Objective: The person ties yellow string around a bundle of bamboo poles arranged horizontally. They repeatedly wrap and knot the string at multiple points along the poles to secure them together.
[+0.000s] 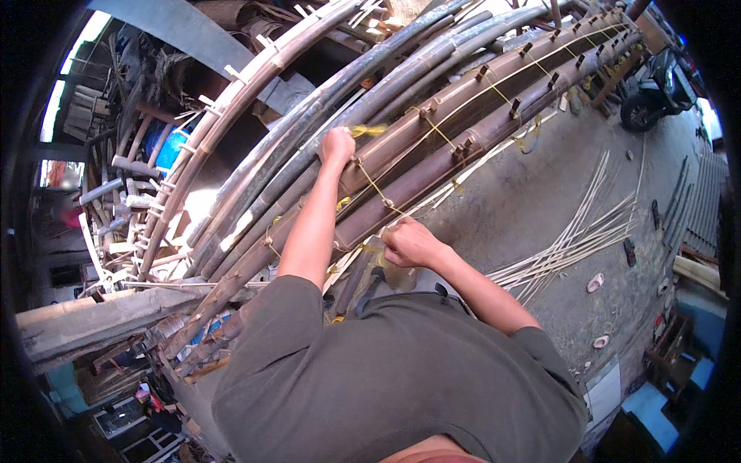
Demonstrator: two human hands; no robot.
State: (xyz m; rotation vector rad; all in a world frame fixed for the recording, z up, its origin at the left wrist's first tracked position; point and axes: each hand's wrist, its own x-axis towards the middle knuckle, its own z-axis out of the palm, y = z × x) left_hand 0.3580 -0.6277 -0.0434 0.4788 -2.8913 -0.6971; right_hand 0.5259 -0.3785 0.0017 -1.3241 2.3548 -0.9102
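Note:
Two long brown bamboo poles lie side by side before me, a far pole [463, 86] and a near pole [423, 170], with short dark pegs along them. A thin yellow cord [373, 182] crosses the gap between them. My left hand [337, 145] is closed at the far pole's outer side, gripping yellow cord, and a loose yellow tuft [369, 130] sticks out beside it. On the near pole's closer side, my right hand [403, 243] is a fist at the cord's other end. Yellow strands show next to it; its fingertips are partly hidden.
Curved grey poles [340, 85] and a pegged bamboo pole [202, 143] lie beyond on the left. Thin pale strips [571, 239] are spread on the floor at right, near a sandal [595, 282]. A motorcycle [656, 96] stands at the far right.

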